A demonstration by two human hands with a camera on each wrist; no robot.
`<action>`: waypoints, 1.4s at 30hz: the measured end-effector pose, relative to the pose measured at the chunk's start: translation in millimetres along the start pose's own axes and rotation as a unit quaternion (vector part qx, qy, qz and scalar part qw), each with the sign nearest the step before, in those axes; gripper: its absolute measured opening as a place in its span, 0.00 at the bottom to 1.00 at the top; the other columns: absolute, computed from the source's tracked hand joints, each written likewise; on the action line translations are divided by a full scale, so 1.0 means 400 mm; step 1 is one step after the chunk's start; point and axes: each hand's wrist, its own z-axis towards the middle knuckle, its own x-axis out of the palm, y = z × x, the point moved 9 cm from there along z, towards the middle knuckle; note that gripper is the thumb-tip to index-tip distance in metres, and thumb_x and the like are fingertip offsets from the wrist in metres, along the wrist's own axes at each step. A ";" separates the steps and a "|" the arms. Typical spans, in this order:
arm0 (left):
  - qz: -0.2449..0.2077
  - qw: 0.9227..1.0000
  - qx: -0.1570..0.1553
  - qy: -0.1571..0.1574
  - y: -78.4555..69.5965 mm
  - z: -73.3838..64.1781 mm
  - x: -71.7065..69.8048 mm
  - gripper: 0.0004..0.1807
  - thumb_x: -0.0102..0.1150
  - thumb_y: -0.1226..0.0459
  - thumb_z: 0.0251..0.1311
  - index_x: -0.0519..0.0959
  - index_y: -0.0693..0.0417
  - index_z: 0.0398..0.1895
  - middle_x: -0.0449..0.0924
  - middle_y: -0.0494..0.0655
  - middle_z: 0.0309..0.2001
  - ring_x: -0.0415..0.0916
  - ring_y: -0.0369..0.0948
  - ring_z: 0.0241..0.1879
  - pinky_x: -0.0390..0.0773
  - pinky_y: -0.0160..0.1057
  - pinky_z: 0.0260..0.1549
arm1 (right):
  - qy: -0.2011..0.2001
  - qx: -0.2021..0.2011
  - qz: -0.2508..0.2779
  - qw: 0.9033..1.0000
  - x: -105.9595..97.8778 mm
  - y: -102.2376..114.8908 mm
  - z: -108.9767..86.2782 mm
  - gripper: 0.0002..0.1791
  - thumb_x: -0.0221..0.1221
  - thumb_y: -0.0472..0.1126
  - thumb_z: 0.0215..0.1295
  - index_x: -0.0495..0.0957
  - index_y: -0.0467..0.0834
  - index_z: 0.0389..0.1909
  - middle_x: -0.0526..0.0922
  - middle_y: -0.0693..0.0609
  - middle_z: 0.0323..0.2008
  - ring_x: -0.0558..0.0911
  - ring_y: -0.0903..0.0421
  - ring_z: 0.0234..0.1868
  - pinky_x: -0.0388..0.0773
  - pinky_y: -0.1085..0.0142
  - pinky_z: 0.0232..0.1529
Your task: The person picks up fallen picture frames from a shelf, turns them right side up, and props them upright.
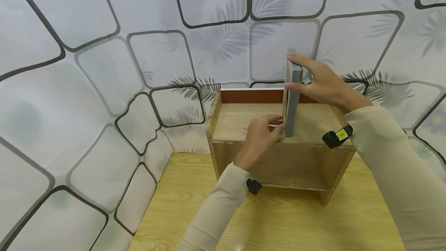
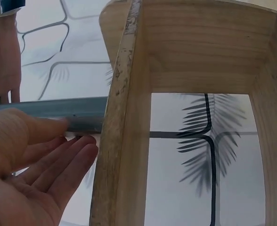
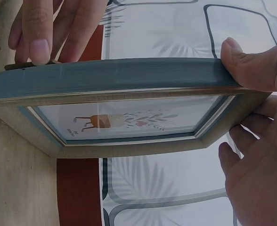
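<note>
A picture frame (image 1: 292,96) with blue-grey edges stands upright on the top board of a wooden shelf (image 1: 240,115). My right hand (image 1: 322,82) grips its upper end, thumb on the near edge and fingers over the top. The right wrist view shows its front, with a drawing of a potted plant (image 3: 101,121) inside a beige border. Low on the frame's back, my left hand (image 1: 261,136) holds on with thumb and fingertips. A thin brown piece (image 3: 16,67) sticks out there under those fingertips; what it is cannot be made out.
The shelf has an open lower compartment (image 1: 278,165) and a reddish-brown strip (image 1: 251,96) along the back of its top. It stands on a yellow wood-grain table (image 1: 278,220). Behind and to the left hangs patterned white cloth (image 1: 94,80).
</note>
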 end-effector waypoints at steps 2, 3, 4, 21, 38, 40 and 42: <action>0.010 1.000 0.000 -0.003 -0.004 0.000 -0.001 0.12 0.64 0.67 0.67 0.85 0.62 0.51 0.89 0.52 0.43 0.87 0.37 0.36 0.77 0.21 0.30 | 0.001 -0.005 0.001 1.000 0.002 0.002 0.002 0.44 0.66 0.42 0.68 0.56 0.44 0.79 0.53 0.43 0.79 0.49 0.42 0.79 0.46 0.41 0.75; 0.014 1.000 0.001 -0.006 -0.005 0.000 -0.002 0.12 0.64 0.67 0.67 0.85 0.62 0.51 0.89 0.51 0.43 0.87 0.36 0.36 0.77 0.21 0.30 | 0.001 -0.007 0.002 1.000 0.004 0.003 0.003 0.43 0.66 0.42 0.68 0.56 0.44 0.79 0.53 0.43 0.79 0.49 0.42 0.79 0.46 0.41 0.75; 0.019 1.000 0.001 -0.010 -0.006 -0.001 -0.004 0.12 0.64 0.67 0.67 0.85 0.62 0.51 0.89 0.51 0.43 0.87 0.36 0.36 0.77 0.21 0.31 | 0.002 -0.010 0.002 1.000 0.006 0.004 0.005 0.43 0.66 0.42 0.68 0.56 0.44 0.79 0.53 0.43 0.79 0.49 0.42 0.79 0.46 0.41 0.75; 0.195 0.978 0.064 -0.042 -0.010 -0.002 -0.051 0.08 0.65 0.67 0.65 0.89 0.58 0.44 0.89 0.46 0.40 0.87 0.38 0.39 0.83 0.35 0.40 | 0.015 -0.012 -0.005 1.000 0.028 0.015 0.020 0.43 0.65 0.46 0.70 0.54 0.45 0.80 0.53 0.44 0.79 0.49 0.43 0.79 0.46 0.41 0.75; 0.230 0.970 0.049 -0.056 0.025 -0.004 -0.102 0.06 0.66 0.69 0.63 0.89 0.58 0.41 0.89 0.47 0.34 0.87 0.40 0.33 0.84 0.37 0.35 | 0.048 -0.007 -0.015 0.999 0.072 0.042 0.059 0.44 0.64 0.47 0.70 0.53 0.44 0.80 0.52 0.43 0.79 0.49 0.42 0.79 0.46 0.40 0.75; 0.232 0.970 0.049 -0.058 0.029 -0.003 -0.107 0.06 0.66 0.69 0.63 0.89 0.57 0.41 0.89 0.47 0.34 0.87 0.40 0.33 0.84 0.37 0.35 | 0.053 -0.007 -0.015 0.998 0.077 0.045 0.063 0.44 0.64 0.47 0.70 0.52 0.44 0.80 0.51 0.43 0.80 0.48 0.41 0.79 0.46 0.40 0.74; 0.232 0.970 0.046 -0.060 0.035 -0.003 -0.111 0.06 0.66 0.69 0.63 0.89 0.57 0.41 0.89 0.46 0.35 0.87 0.40 0.34 0.84 0.37 0.35 | 0.057 -0.009 -0.012 0.998 0.083 0.048 0.066 0.44 0.63 0.47 0.71 0.51 0.44 0.81 0.50 0.43 0.80 0.47 0.41 0.80 0.45 0.40 0.74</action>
